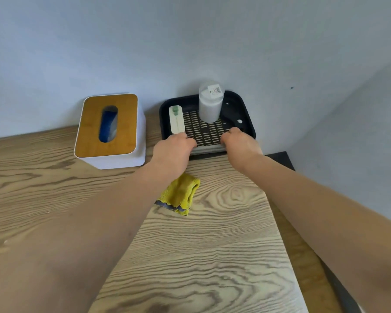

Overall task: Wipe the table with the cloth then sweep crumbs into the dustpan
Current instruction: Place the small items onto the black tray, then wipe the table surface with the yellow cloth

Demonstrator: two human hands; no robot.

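A wood-grain table (224,245) fills a corner of pale blue-grey walls (190,41) in soft, even light, with a white tissue box (110,132) against the wall at its back edge and a black tray (248,114) right of the box.

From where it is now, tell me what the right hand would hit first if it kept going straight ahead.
Probably the white jar standing in the tray, whose near edge the right hand grips. Depth is unclear, so it may slip past the jar to the tray's far rim and the wall.
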